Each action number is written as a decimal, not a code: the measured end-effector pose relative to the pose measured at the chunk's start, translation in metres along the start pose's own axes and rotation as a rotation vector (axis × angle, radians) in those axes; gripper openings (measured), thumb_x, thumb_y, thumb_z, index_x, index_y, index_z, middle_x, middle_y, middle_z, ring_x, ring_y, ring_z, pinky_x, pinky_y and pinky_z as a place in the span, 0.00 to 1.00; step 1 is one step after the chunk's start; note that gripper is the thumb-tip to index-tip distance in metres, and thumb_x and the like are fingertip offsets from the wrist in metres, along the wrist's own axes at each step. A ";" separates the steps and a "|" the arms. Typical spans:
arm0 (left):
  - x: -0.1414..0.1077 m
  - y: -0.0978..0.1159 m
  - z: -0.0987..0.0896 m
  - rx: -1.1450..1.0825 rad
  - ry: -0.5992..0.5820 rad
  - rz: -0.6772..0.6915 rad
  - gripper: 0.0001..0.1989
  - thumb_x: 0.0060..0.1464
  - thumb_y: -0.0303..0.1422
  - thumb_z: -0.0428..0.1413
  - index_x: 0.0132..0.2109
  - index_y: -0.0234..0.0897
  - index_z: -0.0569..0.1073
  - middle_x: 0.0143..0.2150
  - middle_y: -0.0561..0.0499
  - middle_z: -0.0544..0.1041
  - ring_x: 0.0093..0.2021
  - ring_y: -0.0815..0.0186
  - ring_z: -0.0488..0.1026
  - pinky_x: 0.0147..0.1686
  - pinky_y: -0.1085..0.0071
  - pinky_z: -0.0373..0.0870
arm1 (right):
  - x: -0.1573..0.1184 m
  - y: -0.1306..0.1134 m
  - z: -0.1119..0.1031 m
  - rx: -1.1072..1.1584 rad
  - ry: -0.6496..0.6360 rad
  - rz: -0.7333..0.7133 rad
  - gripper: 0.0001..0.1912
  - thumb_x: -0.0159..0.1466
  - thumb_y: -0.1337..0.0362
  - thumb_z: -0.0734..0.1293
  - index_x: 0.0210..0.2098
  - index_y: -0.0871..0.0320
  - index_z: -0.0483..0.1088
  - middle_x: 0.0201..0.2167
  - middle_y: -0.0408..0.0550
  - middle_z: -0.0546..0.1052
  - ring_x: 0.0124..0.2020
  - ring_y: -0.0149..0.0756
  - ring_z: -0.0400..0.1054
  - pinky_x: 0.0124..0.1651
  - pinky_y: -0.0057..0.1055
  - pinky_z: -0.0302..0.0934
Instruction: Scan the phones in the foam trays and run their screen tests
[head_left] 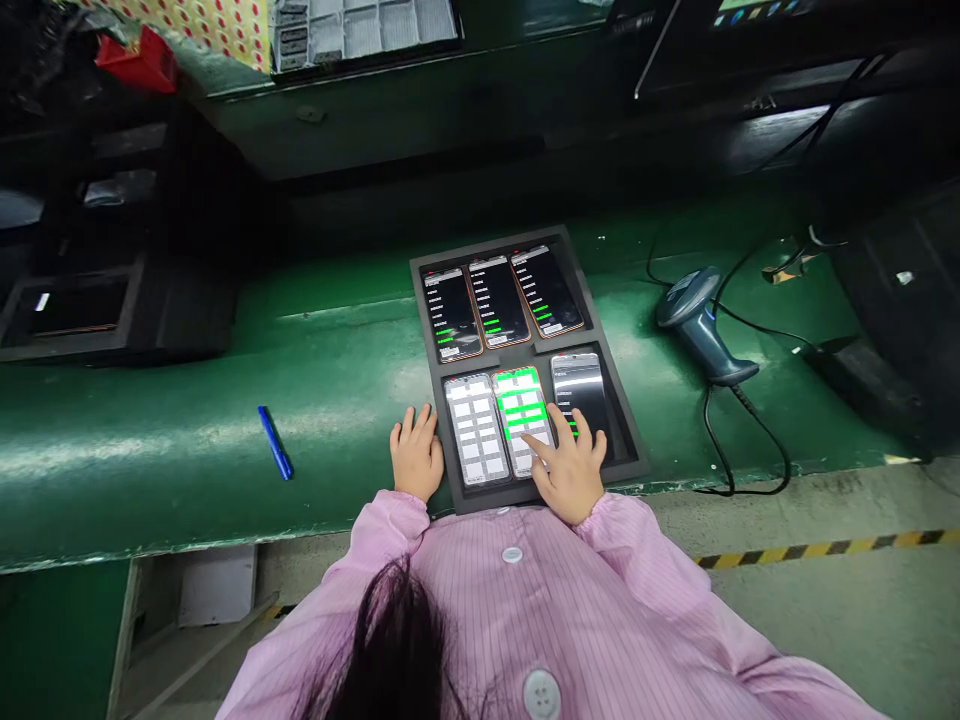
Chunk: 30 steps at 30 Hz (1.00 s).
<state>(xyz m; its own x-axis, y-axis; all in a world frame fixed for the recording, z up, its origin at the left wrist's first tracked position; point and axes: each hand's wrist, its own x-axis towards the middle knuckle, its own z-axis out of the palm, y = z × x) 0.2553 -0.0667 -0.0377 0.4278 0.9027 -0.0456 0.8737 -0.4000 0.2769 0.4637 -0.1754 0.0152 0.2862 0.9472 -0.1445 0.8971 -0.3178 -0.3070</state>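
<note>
A black foam tray (491,355) lies near the front edge of the bench with several smartphones in two rows. My right hand (572,465) is over the tray's front row, fingers spread, its index finger at the screen of the middle phone (519,400), which shows green and white blocks. Left of that phone is another phone (477,430) with a white and grey grid. The front right phone (577,385) has a dark screen, partly hidden by my right hand. My left hand (417,455) rests flat at the tray's left edge, fingers extended and holding nothing.
A blue pen (275,443) lies on the green bench (337,350) to the left. A barcode scanner (703,325) with a looping cable is at the right. Black boxes (150,230) stand far left, and a red bin (139,60) is at the back.
</note>
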 end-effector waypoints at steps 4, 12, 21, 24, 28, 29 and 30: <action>0.000 0.000 -0.001 -0.002 -0.003 0.000 0.21 0.56 0.26 0.41 0.54 0.36 0.67 0.60 0.44 0.65 0.63 0.53 0.56 0.56 0.51 0.55 | 0.001 0.007 -0.004 -0.006 0.023 0.043 0.19 0.58 0.66 0.60 0.44 0.44 0.73 0.61 0.49 0.57 0.61 0.59 0.45 0.52 0.63 0.45; 0.001 0.001 -0.001 -0.007 -0.007 -0.010 0.21 0.56 0.26 0.41 0.54 0.36 0.68 0.60 0.45 0.66 0.63 0.54 0.55 0.57 0.52 0.54 | 0.003 0.019 -0.006 -0.051 0.091 0.090 0.17 0.57 0.67 0.61 0.42 0.45 0.75 0.61 0.50 0.57 0.60 0.59 0.46 0.51 0.62 0.46; 0.001 0.003 -0.003 -0.026 -0.015 -0.029 0.21 0.56 0.26 0.41 0.54 0.37 0.68 0.60 0.45 0.65 0.63 0.55 0.55 0.57 0.52 0.55 | -0.004 0.022 -0.010 -0.058 0.091 0.088 0.15 0.58 0.65 0.61 0.39 0.46 0.76 0.60 0.49 0.58 0.60 0.58 0.46 0.52 0.62 0.45; 0.001 0.003 -0.003 -0.029 -0.017 -0.027 0.21 0.55 0.26 0.41 0.54 0.37 0.67 0.60 0.44 0.65 0.63 0.54 0.55 0.57 0.51 0.54 | -0.008 0.024 -0.010 -0.047 0.083 0.083 0.14 0.58 0.65 0.61 0.38 0.46 0.77 0.60 0.49 0.59 0.60 0.59 0.45 0.52 0.63 0.45; 0.000 0.002 -0.003 -0.030 -0.024 -0.031 0.21 0.56 0.26 0.41 0.54 0.37 0.67 0.60 0.44 0.65 0.63 0.54 0.55 0.57 0.51 0.54 | -0.013 0.025 -0.007 -0.030 0.082 0.067 0.13 0.57 0.64 0.62 0.37 0.47 0.77 0.60 0.50 0.59 0.61 0.59 0.44 0.52 0.63 0.44; 0.000 0.002 -0.003 -0.027 -0.025 -0.030 0.21 0.56 0.26 0.41 0.54 0.37 0.67 0.60 0.45 0.65 0.63 0.54 0.55 0.57 0.51 0.53 | -0.014 0.024 -0.006 -0.023 0.084 0.060 0.13 0.57 0.64 0.62 0.37 0.47 0.77 0.60 0.50 0.58 0.61 0.59 0.44 0.52 0.63 0.44; 0.000 0.002 -0.002 -0.025 -0.024 -0.028 0.21 0.56 0.26 0.40 0.55 0.37 0.67 0.60 0.45 0.65 0.63 0.54 0.54 0.57 0.51 0.53 | -0.014 0.023 -0.006 -0.015 0.084 0.050 0.14 0.57 0.65 0.61 0.37 0.47 0.77 0.60 0.50 0.58 0.61 0.59 0.44 0.52 0.63 0.44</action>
<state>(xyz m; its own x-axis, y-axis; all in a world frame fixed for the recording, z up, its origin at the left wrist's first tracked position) 0.2566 -0.0669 -0.0349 0.4090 0.9093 -0.0766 0.8794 -0.3704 0.2991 0.4825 -0.1961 0.0153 0.3578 0.9304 -0.0796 0.8855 -0.3651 -0.2874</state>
